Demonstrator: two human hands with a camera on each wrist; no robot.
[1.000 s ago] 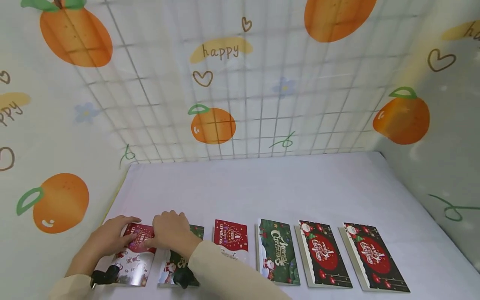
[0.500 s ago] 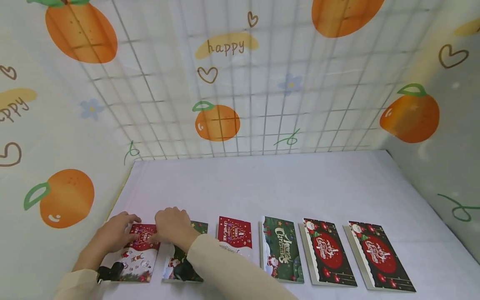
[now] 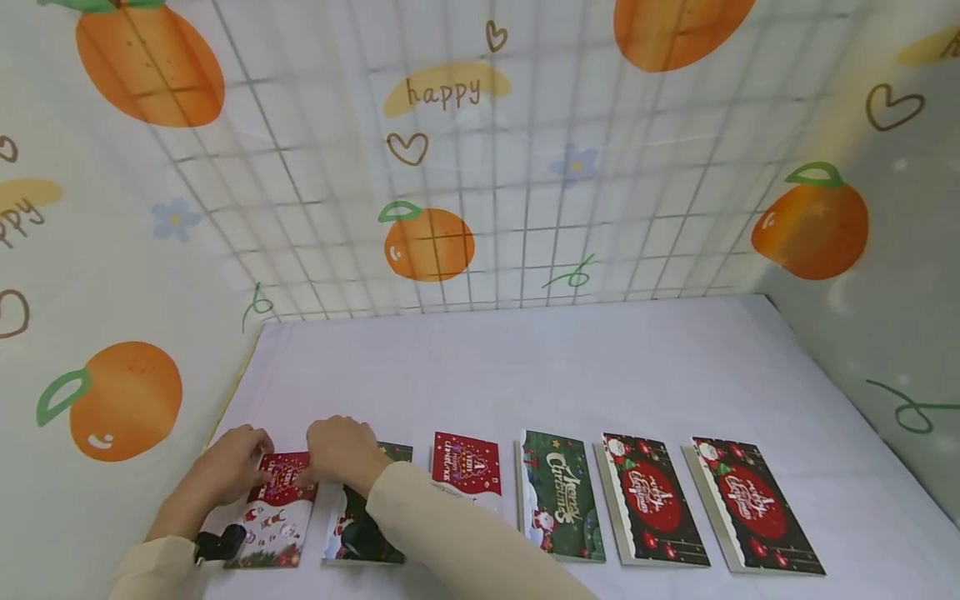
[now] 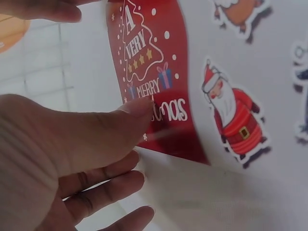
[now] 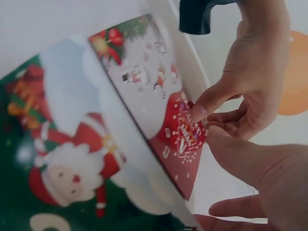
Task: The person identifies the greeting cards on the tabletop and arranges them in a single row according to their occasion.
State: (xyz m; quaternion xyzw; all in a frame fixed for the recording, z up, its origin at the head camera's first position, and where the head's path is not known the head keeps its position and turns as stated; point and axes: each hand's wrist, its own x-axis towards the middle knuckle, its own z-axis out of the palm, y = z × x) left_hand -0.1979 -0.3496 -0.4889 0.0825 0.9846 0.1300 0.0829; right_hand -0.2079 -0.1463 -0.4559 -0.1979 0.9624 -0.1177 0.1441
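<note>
A red and white Christmas card [image 3: 273,517] lies leftmost in a row on the white table [image 3: 562,367]. My left hand [image 3: 251,467] pinches its far red end, thumb on top and fingers underneath, as the left wrist view shows on the card [image 4: 149,72]. My right hand [image 3: 315,471] reaches across and grips the same far edge. In the right wrist view the card [image 5: 144,91] is raised above the green Santa card [image 5: 43,144] beside it, with my right hand [image 5: 216,178] at its corner.
The green Santa card [image 3: 386,454] sits second in the row. Right of it lie a red card [image 3: 467,462], a green Merry Christmas card [image 3: 558,496] and two dark cards with red ovals [image 3: 652,500] [image 3: 753,508]. Orange-patterned walls close in the left, back and right.
Both hands have stayed at the far end of the leftmost card. The card looks a little narrower and more tilted than before. The head view has shifted slightly.
</note>
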